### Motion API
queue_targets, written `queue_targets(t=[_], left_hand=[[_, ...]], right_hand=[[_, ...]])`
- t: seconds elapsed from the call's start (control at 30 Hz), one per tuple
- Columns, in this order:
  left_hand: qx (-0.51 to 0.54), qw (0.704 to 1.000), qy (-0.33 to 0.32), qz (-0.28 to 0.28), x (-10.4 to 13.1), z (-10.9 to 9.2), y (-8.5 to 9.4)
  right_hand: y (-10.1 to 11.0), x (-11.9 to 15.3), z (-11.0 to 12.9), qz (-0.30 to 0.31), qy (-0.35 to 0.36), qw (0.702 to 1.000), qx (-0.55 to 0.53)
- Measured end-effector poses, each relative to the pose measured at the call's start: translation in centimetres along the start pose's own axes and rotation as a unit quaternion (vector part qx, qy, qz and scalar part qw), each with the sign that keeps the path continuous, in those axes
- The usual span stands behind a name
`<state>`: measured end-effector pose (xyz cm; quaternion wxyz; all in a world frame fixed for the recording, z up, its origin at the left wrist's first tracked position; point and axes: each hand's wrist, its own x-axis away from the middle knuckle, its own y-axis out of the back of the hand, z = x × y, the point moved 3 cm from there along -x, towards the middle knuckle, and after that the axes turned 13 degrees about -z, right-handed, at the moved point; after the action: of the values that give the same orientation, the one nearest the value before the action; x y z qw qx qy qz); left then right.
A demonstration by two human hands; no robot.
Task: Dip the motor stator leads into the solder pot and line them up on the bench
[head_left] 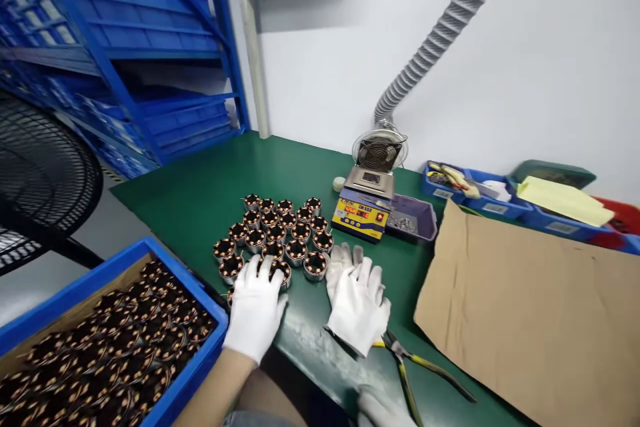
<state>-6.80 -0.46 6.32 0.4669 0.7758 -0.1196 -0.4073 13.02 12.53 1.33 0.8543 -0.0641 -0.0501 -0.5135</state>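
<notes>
My left hand point(255, 310), in a white glove, lies flat with its fingers spread on the front row of a cluster of copper-wound motor stators point(280, 233) on the green table point(200, 193). Its fingertips touch the nearest stators and grip nothing. To its right lies a loose pair of white gloves point(357, 300), with no arm in them. Only a gloved sliver of my right hand point(380, 410) shows at the bottom edge, close to the yellow-handled pliers point(415, 367). Its fingers are cut off from view.
A blue crate point(130, 267) full of stators stands at front left. A solder pot point(367, 203) with a small fan, a grey hose and a purple tray point(413, 220) sits behind the cluster. Brown cardboard point(530, 320) covers the right side, blue bins point(500, 203) behind it. A black fan point(40, 173) stands left.
</notes>
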Motion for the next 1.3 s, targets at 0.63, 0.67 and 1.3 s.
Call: queue_targets(t=[0.63, 0.67, 1.3], left_hand=[[0.409, 0.904, -0.004, 0.125, 4.6, -6.8, 0.3], [0.414, 0.904, -0.030, 0.106, 4.7, -7.0, 0.4], [0.597, 0.748, 0.089, 0.277, 2.3, -8.1, 1.3]], right_hand=[[-3.2, 3.5, 3.4, 0.082, -0.273, 0.896, -0.339], [-3.1, 3.6, 3.4, 0.087, -0.286, 0.889, -0.348], [-2.1, 4.6, 4.6, 0.141, -0.320, 0.856, -0.380]])
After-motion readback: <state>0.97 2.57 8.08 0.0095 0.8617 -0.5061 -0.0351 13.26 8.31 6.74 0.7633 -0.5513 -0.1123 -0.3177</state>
